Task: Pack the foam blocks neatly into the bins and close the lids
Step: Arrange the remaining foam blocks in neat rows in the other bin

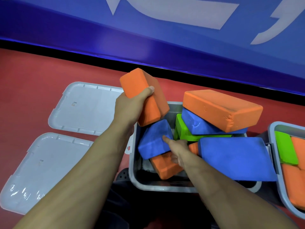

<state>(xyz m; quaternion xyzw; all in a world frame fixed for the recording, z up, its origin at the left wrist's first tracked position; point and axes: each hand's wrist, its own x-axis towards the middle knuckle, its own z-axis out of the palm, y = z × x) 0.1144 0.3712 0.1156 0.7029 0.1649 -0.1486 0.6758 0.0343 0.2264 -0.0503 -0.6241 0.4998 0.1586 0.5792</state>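
- Holding an orange block (143,95) over the far left corner of the middle bin (134,176), the left hand (130,104) has its thumb curled over the block's near face and its fingers behind, out of sight.
- The block's long axis runs from far left down toward the bin, its lower end just above a tilted blue block (153,142) inside.
- The right hand (176,151) reaches into the bin, thumb on that blue block; I cannot tell how its fingers lie.
- The foam looks soft, matte and scuffed.
- Inside the bin the blocks lie jumbled: a green block (183,131), blue and orange ones stacked above the rim.
- I judge the pile needs squaring before the held block fits.
- Left of the bin, two grey lids (85,111) lie on the red floor (33,80).
- Right of it stands a second bin (274,146), partly packed.
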